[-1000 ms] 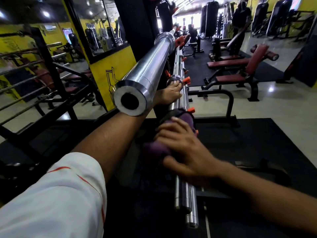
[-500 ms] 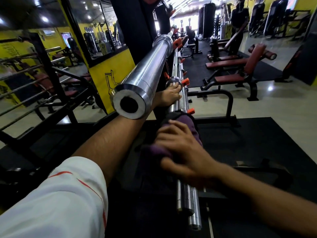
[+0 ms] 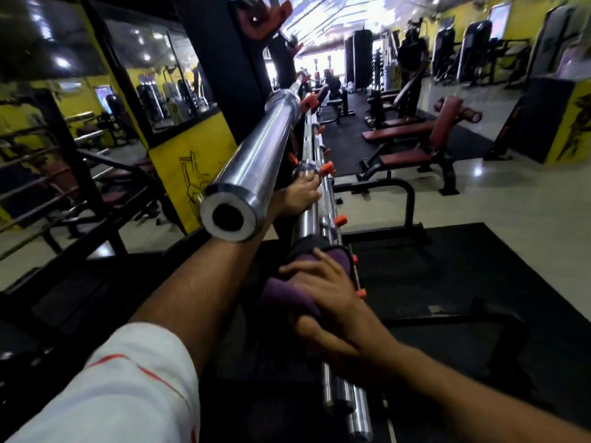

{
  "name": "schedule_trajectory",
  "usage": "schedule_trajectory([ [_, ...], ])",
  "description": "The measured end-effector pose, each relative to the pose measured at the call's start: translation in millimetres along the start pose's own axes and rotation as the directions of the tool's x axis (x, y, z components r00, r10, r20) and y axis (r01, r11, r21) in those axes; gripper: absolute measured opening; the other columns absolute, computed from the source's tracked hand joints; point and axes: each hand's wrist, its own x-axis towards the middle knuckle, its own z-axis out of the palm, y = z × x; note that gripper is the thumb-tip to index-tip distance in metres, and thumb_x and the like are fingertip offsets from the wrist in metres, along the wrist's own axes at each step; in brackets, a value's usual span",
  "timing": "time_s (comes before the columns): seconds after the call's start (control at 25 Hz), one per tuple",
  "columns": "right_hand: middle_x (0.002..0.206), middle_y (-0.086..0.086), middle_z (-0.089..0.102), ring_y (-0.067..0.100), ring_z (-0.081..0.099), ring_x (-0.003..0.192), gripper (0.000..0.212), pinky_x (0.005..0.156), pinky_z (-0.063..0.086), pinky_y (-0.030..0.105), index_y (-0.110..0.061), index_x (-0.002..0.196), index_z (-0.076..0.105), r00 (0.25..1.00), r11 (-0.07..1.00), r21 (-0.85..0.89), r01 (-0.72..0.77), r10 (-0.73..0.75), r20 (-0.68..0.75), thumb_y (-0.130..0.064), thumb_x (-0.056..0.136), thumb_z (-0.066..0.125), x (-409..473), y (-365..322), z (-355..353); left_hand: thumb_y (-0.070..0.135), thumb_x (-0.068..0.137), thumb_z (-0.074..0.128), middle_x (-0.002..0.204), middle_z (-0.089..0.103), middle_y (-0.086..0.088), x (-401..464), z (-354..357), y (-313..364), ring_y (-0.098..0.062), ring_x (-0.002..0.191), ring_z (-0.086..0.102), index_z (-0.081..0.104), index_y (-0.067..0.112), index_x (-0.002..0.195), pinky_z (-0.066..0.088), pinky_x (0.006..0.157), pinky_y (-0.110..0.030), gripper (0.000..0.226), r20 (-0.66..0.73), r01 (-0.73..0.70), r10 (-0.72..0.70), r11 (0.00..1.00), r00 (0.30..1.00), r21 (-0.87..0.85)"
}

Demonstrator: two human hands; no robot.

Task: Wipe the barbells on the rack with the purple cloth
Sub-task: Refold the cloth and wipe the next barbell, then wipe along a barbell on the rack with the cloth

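Note:
Several chrome barbells lie stacked on a black rack with orange pegs [image 3: 340, 220]. The top barbell [image 3: 256, 161] points its hollow sleeve end at me. Below it, my right hand [image 3: 326, 295] grips the purple cloth [image 3: 287, 295] wrapped around the sleeve of a lower barbell [image 3: 308, 219]. My left hand [image 3: 300, 195] reaches under the top bar and holds that lower barbell just below its collar, fingers curled over it. More sleeve ends [image 3: 351, 407] stick out beneath my right wrist.
Black rubber mats cover the floor around the rack. Red padded benches [image 3: 412, 132] stand to the right beyond a low black rail [image 3: 406, 199]. A yellow wall with a mirror [image 3: 179, 100] and another black rack [image 3: 48, 174] are on the left.
The right hand with the cloth has slid slightly along the lower barbell, away from me. The left hand keeps its hold near the collar.

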Motion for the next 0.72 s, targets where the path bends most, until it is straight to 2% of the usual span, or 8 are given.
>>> schedule_trajectory([
  [0.08,0.116,-0.001,0.066,0.017,0.049,0.134,0.052,0.120,0.020,0.052,-0.006,0.111,0.066,0.999,0.995,0.085,0.043,-0.042,-0.012,-0.048,0.102,0.038,-18.1,-6.7,-4.5,0.015,0.110,0.024,0.110,0.058,-0.045,-9.4,-6.6,2.7,-0.048,0.115,0.048,0.065,-0.019,0.092,0.047,0.095,-0.049,0.056,0.061,0.035,-0.034,0.999,0.998,-0.007],
  [0.12,0.118,0.000,0.065,0.017,0.050,0.133,0.043,0.118,0.026,0.052,-0.005,0.112,0.066,0.999,0.989,0.142,0.038,-0.036,-0.018,-0.040,0.101,0.043,-21.8,-4.6,-9.8,0.009,0.106,0.029,0.104,0.061,-0.044,-6.2,-12.8,9.3,-0.047,0.111,0.048,0.066,-0.018,0.086,0.056,0.079,-0.058,0.050,0.150,0.081,-0.062,0.989,0.987,-0.126],
  [0.2,0.112,-0.002,0.065,0.015,0.059,0.115,0.031,0.099,0.045,0.043,-0.008,0.112,0.063,0.999,0.967,0.256,0.020,-0.009,-0.044,-0.030,0.100,0.046,-28.0,-8.5,-27.7,0.006,0.092,0.039,0.099,0.063,-0.042,-6.4,-31.3,27.0,-0.056,0.103,0.057,0.067,-0.014,0.080,0.049,0.067,-0.075,0.036,0.145,0.102,-0.087,0.990,0.986,-0.101],
  [0.24,0.104,-0.006,0.064,0.010,0.061,0.099,0.025,0.085,0.050,0.034,-0.013,0.110,0.062,0.997,0.948,0.319,-0.010,0.035,-0.072,-0.029,0.101,0.045,-28.2,-6.3,-39.4,0.007,0.094,0.042,0.117,0.058,-0.042,-7.6,-44.7,35.4,-0.059,0.114,0.054,0.067,-0.014,0.098,0.043,0.087,-0.077,0.033,0.196,0.179,-0.161,0.981,0.967,-0.076],
  [0.32,0.087,-0.012,0.061,0.003,0.057,0.075,0.019,0.065,0.045,0.022,-0.023,0.105,0.061,0.971,0.902,0.416,-0.118,0.192,-0.140,-0.029,0.104,0.044,-27.4,6.4,-66.5,0.021,0.104,0.045,0.155,0.031,-0.028,-5.0,-69.8,47.3,-0.046,0.146,0.024,0.046,-0.001,0.144,0.015,0.119,-0.048,0.046,0.255,0.393,-0.350,0.909,0.902,-0.143],
  [0.44,0.074,-0.013,0.060,0.002,0.054,0.067,0.028,0.061,0.042,0.021,-0.020,0.093,0.061,0.847,0.761,0.557,-0.332,0.501,-0.179,-0.042,0.103,0.048,-30.8,39.3,-112.5,0.045,0.101,0.048,0.160,0.032,-0.006,2.5,-103.3,78.5,-0.028,0.148,0.028,0.033,0.024,0.155,0.016,0.117,-0.034,0.059,0.262,0.495,-0.421,0.768,0.868,-0.406],
  [0.56,0.087,-0.002,0.074,0.014,0.071,0.079,0.024,0.067,0.055,0.022,-0.011,0.100,0.066,0.716,0.565,0.703,-0.432,0.689,-0.114,-0.033,0.091,0.068,-63.5,77.3,-149.5,0.055,0.101,0.040,0.153,0.039,0.017,-14.4,-139.3,136.0,-0.017,0.141,0.036,0.022,0.047,0.154,0.019,0.116,-0.030,0.057,0.308,0.500,-0.408,0.795,0.860,-0.343],
  [0.72,0.090,-0.012,0.074,0.002,0.070,0.089,0.032,0.077,0.057,0.016,-0.029,0.100,0.066,0.598,0.604,0.502,-0.619,0.777,-0.198,-0.007,0.080,0.080,-138.2,128.6,-186.5,0.063,0.096,0.030,0.146,0.029,0.037,-16.2,-146.5,242.5,0.011,0.135,0.029,0.012,0.052,0.153,0.015,0.124,-0.039,0.062,0.249,0.479,-0.410,0.754,0.878,-0.449],
])
